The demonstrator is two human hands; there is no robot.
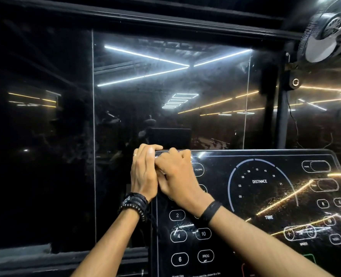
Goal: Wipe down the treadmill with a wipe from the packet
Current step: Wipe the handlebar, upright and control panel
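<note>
Glossy black treadmill console panel with white printed buttons (265,196) fills lower right; both hands at its top-left corner. No wipe or packet visible; may be hidden under right hand. Risk: pressing on keys could trigger the machine. Left hand (144,172) fingers curled over panel's top edge; right hand (175,174) fingers bent, pressing the surface, contents unclear.

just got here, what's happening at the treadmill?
A person stands at the treadmill console with both hands at its top left corner. The left hand wraps its fingers over the console's edge; the right hand lies on the panel right beside it, fingers curled. A wipe may be under the right hand, but it cannot be made out. No wipe packet is in view. A wall fan hangs at upper right.
</note>
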